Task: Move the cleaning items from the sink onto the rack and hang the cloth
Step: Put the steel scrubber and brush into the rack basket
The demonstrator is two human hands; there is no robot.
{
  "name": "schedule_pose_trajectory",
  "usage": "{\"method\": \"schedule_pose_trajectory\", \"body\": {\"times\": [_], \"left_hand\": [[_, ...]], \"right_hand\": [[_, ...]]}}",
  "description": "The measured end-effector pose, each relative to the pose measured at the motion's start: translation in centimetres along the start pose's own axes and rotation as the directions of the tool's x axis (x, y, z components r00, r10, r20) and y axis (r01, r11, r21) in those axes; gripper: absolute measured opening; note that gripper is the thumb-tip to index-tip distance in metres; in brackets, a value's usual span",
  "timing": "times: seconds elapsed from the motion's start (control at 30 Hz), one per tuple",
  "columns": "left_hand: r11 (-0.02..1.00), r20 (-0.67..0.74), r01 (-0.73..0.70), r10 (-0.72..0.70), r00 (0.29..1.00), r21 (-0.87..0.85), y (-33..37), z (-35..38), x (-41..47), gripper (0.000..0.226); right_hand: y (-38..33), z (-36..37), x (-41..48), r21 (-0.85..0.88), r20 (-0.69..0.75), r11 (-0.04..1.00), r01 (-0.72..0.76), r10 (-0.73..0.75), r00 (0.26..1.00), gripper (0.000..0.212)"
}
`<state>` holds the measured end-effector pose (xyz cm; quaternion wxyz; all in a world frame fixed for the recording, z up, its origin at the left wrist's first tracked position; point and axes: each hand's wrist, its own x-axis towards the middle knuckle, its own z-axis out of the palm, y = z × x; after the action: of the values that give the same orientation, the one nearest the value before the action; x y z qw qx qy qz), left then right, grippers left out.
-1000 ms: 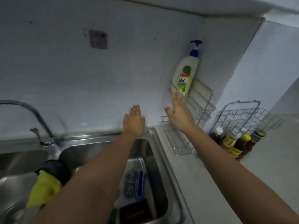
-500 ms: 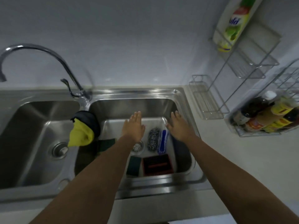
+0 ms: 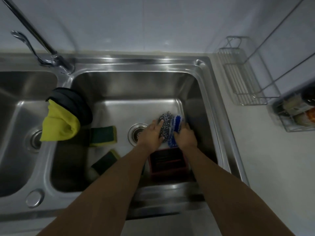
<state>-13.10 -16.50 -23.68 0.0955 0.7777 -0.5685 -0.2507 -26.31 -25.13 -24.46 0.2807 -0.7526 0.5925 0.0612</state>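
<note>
Both my hands are down in the right basin of the steel sink point(image 3: 136, 61). My left hand point(image 3: 150, 135) closes over a steel wool scrubber point(image 3: 166, 123). Right beside it, my right hand point(image 3: 185, 136) grips a blue mesh scrubber point(image 3: 177, 120). A yellow cloth point(image 3: 59, 125) and a dark cloth point(image 3: 73, 103) hang over the divider between the basins. Two green-and-yellow sponges point(image 3: 104, 136) point(image 3: 105, 161) and a dark red pad point(image 3: 167, 163) lie on the basin floor. The wire rack point(image 3: 242, 77) stands on the counter to the right of the sink.
The faucet point(image 3: 42, 41) rises at the back left over the divider. A wire basket with bottles point(image 3: 296, 114) sits at the far right. The drain point(image 3: 136, 133) is just left of my left hand. Pale counter runs along the sink's right side.
My view dropped from the wall and rack to the sink. Both hands went from open above the basin down onto the two scrubbers and closed on them.
</note>
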Motion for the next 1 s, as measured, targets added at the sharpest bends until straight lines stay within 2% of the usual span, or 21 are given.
{"method": "schedule_pose_trajectory", "body": {"times": [0.17,0.33,0.53,0.8,0.9,1.0], "left_hand": [[0.999,0.020,-0.018,0.017,1.000,0.038,-0.6,2.6,1.9,0.078],[0.998,-0.044,0.041,-0.043,0.998,-0.056,-1.0,3.3,2.8,0.078],[0.992,-0.066,0.080,-0.087,0.994,-0.101,-1.5,2.6,2.2,0.073],[0.985,-0.057,0.089,-0.099,0.993,-0.149,-1.3,3.2,2.2,0.077],[0.982,-0.064,0.087,-0.099,0.993,-0.165,-1.2,3.0,2.3,0.075],[0.977,-0.057,0.094,-0.107,0.993,-0.193,-0.9,2.4,2.4,0.072]], "right_hand": [[0.2,1.9,1.0,0.060,-0.070,0.997,-0.058,0.062,0.996,0.069],[-1.0,2.2,1.4,0.144,-0.109,0.989,-0.033,0.049,0.993,0.070],[-1.7,2.5,0.1,0.030,-0.151,0.999,-0.032,0.036,0.988,0.066],[-1.5,3.1,-0.2,0.023,-0.063,0.997,-0.070,0.072,0.995,0.097],[-2.1,3.1,0.0,0.009,-0.029,0.995,-0.099,0.099,0.995,0.100],[-2.1,2.4,0.2,0.094,-0.014,0.986,-0.138,0.140,0.990,0.094]]}}
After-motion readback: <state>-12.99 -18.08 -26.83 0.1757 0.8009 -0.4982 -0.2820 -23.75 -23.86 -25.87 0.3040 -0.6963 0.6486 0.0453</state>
